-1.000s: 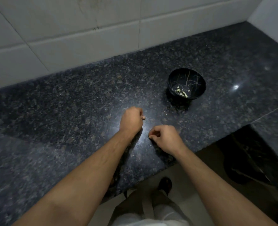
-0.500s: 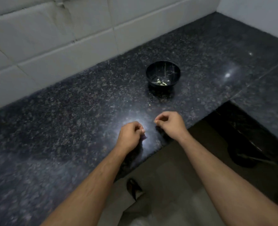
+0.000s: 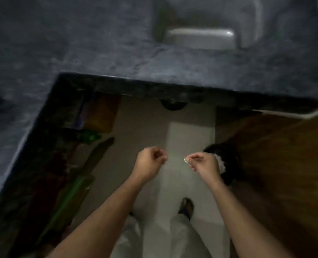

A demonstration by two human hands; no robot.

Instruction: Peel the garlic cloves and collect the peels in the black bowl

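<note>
1. The view has swung away from the stretch of counter where the black bowl stood a second ago; the bowl is now out of frame, and the granite countertop (image 3: 98,53) fills the far part of the blurred picture, with a pale sink (image 3: 201,36) set into it at the far right.
2. Both hands have pulled back off the counter and now hang over the floor (image 3: 189,138), near the person's own legs.
3. The right hand (image 3: 202,163) pinches a small pale piece (image 3: 185,160), a garlic clove or a peel, too blurred to tell which.
4. The left hand (image 3: 150,162) is curled closed; whether it holds anything cannot be told.
5. Judged from this, any peel must be carried back to the bowl before it can be dropped in.
</note>
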